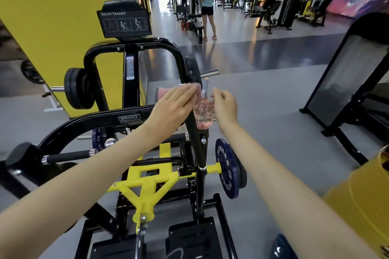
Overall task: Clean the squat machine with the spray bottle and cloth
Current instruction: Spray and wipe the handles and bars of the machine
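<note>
Pink cloth goes flat against the black upright of the squat machine, left hand pressing it, grip spread. Just right of that upright stands the spray bottle, right hand curled beside it. Whether that grip holds it, I can't tell. If loose, one jolt to the upright could tip it to the floor.

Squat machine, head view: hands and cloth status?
Left hand flat, pressing pink textured cloth on black metal upright tube. Right hand curled beside clear plastic spray bottle of pink liquid; grip unclear. Nothing blocking the tube.
</note>
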A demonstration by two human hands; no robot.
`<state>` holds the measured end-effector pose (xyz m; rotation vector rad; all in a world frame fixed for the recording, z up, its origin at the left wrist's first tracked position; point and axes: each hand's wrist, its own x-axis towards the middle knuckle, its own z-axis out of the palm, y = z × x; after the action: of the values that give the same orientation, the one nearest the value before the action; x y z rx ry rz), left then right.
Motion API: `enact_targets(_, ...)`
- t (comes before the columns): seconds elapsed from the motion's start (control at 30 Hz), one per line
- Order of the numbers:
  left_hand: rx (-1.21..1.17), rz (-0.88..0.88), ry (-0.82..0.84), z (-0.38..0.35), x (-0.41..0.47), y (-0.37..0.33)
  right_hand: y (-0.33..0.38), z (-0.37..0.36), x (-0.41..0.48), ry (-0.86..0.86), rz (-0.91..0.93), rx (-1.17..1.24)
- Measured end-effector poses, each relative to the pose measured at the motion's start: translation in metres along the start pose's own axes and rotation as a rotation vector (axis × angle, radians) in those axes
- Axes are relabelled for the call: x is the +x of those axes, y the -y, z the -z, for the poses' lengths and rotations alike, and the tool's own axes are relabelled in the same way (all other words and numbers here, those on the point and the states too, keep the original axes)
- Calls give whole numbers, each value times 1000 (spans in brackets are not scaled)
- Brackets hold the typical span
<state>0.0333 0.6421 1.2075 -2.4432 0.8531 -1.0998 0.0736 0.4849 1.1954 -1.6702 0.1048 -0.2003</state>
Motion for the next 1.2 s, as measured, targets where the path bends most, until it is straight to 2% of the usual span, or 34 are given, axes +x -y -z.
enact_targets(0.07, -197, 227, -23, 17, 18, -8, 0, 3, -1, -112, -43, 28)
enact_targets(0.23, -524, 602, 98, 38, 54, -28, 19, -4, -25, -90, 72, 167)
enact_targets(0.37, -689, 549, 32, 36, 55, -38, 31, -6, -31, -77, 5, 280)
enact_targets(0.5, -1127, 477, 236, 26, 44, -23, 29, -12, -27, -57, -141, 338)
enact_targets(0.57, -1142, 424, 199, 27, 36, -14, 27, -12, -27, -122, -102, 233)
enact_targets(0.67, -935, 496, -200, 25, 28, 2, 28, -13, -21, -176, -8, -59)
enact_targets(0.7, -848, 559, -252, 22, 26, 6, 29, -14, -19, -191, 21, -147)
enact_targets(0.77, -788, 715, -178, 16, 27, 12, 35, -19, -17, -188, 81, -274)
enact_targets(0.87, -969, 928, 21, 7, 28, 10, 39, -39, -26, -104, 217, -424)
enact_targets(0.93, -1138, 1044, 9, 5, 27, 6, 34, -52, -35, -90, 277, -487)
enact_targets(1.1, -1299, 1076, -84, -9, 21, -7, 0, -52, -45, -102, 435, -437)
enact_targets(1.2, -1293, 1098, -141, -22, 18, -15, -23, -49, -42, -81, 508, -421)
